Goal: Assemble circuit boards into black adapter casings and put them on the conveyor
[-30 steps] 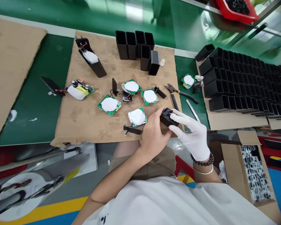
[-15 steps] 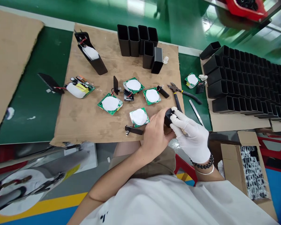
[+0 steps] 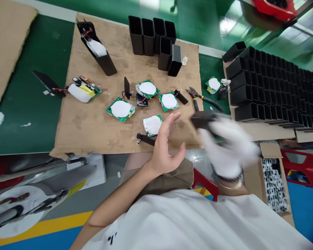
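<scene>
Two hands apart: blurred white-gloved right hand (image 3: 228, 147) grips a small black plastic housing (image 3: 202, 120); bare left hand (image 3: 167, 147) spread open, empty, beside it.

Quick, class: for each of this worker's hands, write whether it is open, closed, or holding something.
Left hand: open, fingers spread, holding nothing.
Right hand: gloved and motion-blurred, closed on a black casing.
</scene>
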`<move>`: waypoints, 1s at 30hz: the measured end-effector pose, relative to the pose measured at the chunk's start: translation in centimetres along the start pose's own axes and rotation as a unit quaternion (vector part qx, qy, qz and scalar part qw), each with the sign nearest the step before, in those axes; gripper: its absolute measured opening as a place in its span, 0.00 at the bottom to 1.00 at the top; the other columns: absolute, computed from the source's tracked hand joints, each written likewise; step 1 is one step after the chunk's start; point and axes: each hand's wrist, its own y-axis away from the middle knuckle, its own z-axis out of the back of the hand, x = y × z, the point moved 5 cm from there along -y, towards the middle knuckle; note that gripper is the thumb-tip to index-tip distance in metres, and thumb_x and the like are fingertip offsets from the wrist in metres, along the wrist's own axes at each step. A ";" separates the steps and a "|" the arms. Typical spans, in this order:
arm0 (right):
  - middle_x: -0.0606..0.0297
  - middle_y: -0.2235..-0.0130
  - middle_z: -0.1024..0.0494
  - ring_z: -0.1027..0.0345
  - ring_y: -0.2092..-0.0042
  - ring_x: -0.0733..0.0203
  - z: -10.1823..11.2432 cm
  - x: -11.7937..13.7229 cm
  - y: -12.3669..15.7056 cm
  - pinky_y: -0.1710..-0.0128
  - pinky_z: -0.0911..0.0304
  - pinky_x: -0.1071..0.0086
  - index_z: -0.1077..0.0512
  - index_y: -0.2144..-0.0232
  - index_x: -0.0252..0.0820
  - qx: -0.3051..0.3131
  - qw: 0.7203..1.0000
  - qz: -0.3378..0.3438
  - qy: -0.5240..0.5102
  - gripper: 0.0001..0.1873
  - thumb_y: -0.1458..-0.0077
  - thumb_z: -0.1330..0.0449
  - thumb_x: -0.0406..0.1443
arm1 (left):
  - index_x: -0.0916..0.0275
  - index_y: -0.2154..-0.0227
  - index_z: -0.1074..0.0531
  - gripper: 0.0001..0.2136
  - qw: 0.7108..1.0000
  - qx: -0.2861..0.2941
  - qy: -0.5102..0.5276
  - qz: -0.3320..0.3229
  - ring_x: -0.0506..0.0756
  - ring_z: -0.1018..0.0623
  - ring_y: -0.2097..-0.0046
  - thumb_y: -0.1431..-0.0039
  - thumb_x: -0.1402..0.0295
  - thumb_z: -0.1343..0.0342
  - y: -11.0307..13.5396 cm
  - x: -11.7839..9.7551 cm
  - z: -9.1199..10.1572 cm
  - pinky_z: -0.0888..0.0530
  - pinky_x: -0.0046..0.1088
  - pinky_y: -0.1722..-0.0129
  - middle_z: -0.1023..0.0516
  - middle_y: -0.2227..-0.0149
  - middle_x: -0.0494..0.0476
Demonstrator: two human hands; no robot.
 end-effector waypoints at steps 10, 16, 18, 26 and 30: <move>0.60 0.52 0.14 0.18 0.49 0.54 -0.6 -0.8 -1.4 0.46 0.21 0.60 0.21 0.56 0.45 -0.088 0.992 0.038 -0.085 0.11 0.42 0.31 0.35 | 0.58 0.31 0.41 0.28 1.000 0.002 -0.026 -0.010 0.62 0.32 0.29 0.32 0.73 0.46 -0.1 0.4 -0.1 0.33 0.46 0.28 0.30 0.35 0.68; 0.62 0.41 0.19 0.21 0.43 0.55 -2.7 -1.3 -0.8 0.47 0.19 0.56 0.27 0.47 0.51 0.019 0.865 -0.192 -0.464 0.22 0.38 0.36 0.52 | 0.56 0.30 0.43 0.30 0.999 -0.029 0.017 -0.017 0.62 0.30 0.31 0.31 0.68 0.43 0.1 0.8 0.0 0.31 0.43 0.29 0.32 0.33 0.67; 0.63 0.38 0.22 0.24 0.39 0.59 -3.8 -0.2 -0.2 0.40 0.24 0.57 0.26 0.45 0.51 0.110 0.809 -0.234 -0.528 0.21 0.32 0.45 0.52 | 0.55 0.30 0.44 0.30 0.999 -0.030 0.020 -0.021 0.62 0.30 0.31 0.31 0.66 0.42 0.2 1.0 -0.1 0.32 0.44 0.29 0.32 0.33 0.67; 0.73 0.44 0.17 0.23 0.42 0.69 -4.7 2.3 1.2 0.34 0.33 0.70 0.20 0.52 0.54 0.116 0.665 -0.288 -0.679 0.17 0.37 0.36 0.51 | 0.56 0.30 0.43 0.29 0.999 -0.025 0.015 -0.032 0.63 0.30 0.32 0.32 0.63 0.43 0.3 1.3 0.0 0.32 0.45 0.30 0.31 0.34 0.67; 0.75 0.49 0.15 0.21 0.44 0.69 -4.5 2.7 1.4 0.39 0.27 0.73 0.20 0.53 0.54 0.075 0.620 -0.324 -0.711 0.16 0.42 0.30 0.49 | 0.57 0.31 0.42 0.29 0.999 -0.024 0.015 -0.036 0.63 0.29 0.32 0.32 0.64 0.43 0.3 1.2 0.0 0.31 0.45 0.30 0.31 0.35 0.67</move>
